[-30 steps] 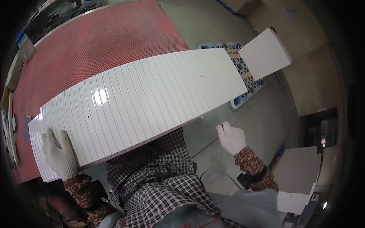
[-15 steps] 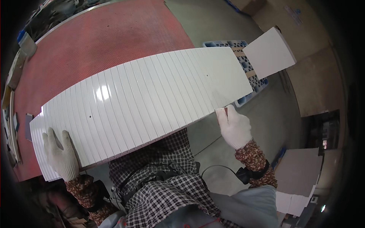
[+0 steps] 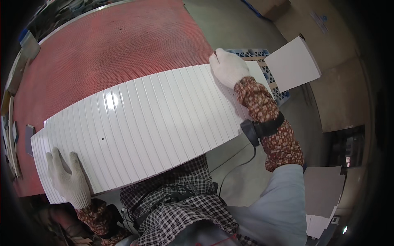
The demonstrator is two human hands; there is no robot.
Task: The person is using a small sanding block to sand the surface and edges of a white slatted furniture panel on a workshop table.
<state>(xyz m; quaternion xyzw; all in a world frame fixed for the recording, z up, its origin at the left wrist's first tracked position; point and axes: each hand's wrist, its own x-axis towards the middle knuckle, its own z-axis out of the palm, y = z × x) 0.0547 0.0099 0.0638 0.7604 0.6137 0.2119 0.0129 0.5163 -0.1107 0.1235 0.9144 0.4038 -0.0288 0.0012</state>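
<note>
A long glossy white panel (image 3: 164,119) with parallel grooves lies across the near side of a red textured mat (image 3: 135,39), its right end reaching past the mat. My left hand (image 3: 69,180), in a white knit glove, rests open on the panel's near left end, fingers spread. My right hand (image 3: 230,67), gloved the same way, is closed at the panel's far edge, toward the right end. A sliver of a small reddish-brown piece shows at its fingertips; most of it is hidden, and I cannot tell its kind. One small dark hole (image 3: 102,139) shows in the panel.
Beyond the panel's right end, a white board (image 3: 293,63) sits over a blue plastic pallet (image 3: 281,97). Stacked grey and white sheets (image 3: 324,188) stand at lower right. A clear container with a blue lid (image 3: 29,44) is at far left, near a small grey block (image 3: 30,139).
My right hand has moved from the panel's near edge across to its far edge, still closed on the reddish-brown piece. My left hand stays on the panel. The view has shifted slightly.
</note>
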